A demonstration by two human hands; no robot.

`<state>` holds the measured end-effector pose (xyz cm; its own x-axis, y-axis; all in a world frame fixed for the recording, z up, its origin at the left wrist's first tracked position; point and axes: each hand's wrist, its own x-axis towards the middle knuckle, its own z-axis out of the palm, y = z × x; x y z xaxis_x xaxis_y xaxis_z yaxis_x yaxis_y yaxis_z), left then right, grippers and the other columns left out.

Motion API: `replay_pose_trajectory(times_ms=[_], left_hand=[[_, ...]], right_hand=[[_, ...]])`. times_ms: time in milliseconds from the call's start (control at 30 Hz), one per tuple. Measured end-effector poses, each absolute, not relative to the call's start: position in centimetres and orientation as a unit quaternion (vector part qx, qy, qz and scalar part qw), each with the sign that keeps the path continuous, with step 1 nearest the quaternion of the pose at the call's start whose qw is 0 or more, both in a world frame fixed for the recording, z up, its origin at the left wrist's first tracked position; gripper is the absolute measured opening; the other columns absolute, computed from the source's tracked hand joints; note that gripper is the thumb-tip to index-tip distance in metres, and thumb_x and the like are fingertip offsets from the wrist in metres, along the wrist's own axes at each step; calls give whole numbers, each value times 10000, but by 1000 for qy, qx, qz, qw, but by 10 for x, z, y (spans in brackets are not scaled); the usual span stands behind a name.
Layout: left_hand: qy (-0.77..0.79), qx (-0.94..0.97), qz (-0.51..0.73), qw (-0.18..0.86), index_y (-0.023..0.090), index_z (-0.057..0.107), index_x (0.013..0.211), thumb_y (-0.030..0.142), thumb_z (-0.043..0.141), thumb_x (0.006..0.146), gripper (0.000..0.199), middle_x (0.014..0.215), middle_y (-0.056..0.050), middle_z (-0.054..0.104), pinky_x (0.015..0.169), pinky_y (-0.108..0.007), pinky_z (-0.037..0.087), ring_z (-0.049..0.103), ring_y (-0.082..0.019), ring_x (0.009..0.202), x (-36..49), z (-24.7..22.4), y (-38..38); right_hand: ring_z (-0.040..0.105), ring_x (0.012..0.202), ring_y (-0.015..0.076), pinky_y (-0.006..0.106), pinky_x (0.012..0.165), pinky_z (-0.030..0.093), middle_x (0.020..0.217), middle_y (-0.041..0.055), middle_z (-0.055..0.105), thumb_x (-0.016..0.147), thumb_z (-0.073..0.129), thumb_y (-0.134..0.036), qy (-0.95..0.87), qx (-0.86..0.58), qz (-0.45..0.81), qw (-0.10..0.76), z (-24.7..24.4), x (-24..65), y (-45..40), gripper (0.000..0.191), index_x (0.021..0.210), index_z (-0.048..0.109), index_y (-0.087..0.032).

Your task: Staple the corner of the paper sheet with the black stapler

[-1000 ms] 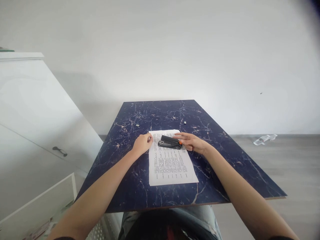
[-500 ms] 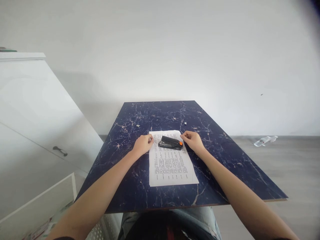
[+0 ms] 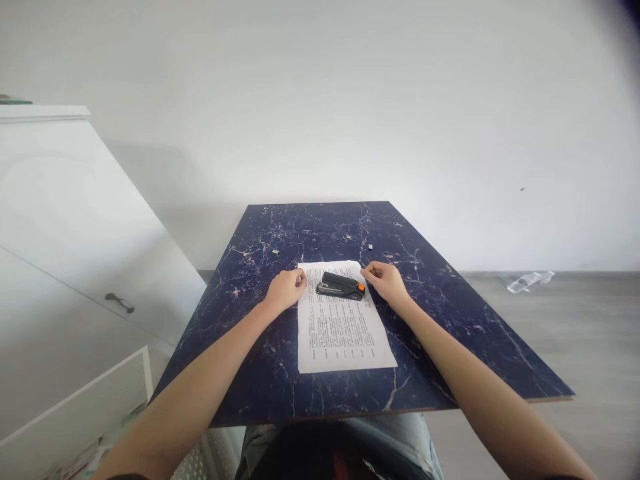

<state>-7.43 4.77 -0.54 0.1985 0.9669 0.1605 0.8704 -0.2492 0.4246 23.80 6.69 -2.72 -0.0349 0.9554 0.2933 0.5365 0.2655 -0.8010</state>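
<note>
Printed sheets of paper lie flat on the dark blue marbled table. On their upper half rests a black stapler with an orange end pointing right; neither hand touches it. My left hand rests with curled fingers at the paper's upper left edge, its fingertips just over the margin. At the upper right edge is my right hand, thumb and forefinger drawn together by the sheet's border. Nothing shows in either hand, and neither visibly lifts the paper.
Two small pale pieces lie farther back, one to the left and one to the right. A white cabinet stands at left. A clear plastic item is on the floor at right. A wall rises behind the table.
</note>
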Motion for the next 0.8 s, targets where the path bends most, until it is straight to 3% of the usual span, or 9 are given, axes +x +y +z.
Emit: replay_pose_trajectory(times_ms=[800], left_hand=[[599,765,203,126,220,702,906,291,538,925,180,750,-34,703,609,-263,380,639,-175,638,-74,-3,47]], right_hand=[[421,543,136,269,535,326,587,-6,532,831,635,-517,-677,-553,241,421,-25,237,66,358,675,594,-198]])
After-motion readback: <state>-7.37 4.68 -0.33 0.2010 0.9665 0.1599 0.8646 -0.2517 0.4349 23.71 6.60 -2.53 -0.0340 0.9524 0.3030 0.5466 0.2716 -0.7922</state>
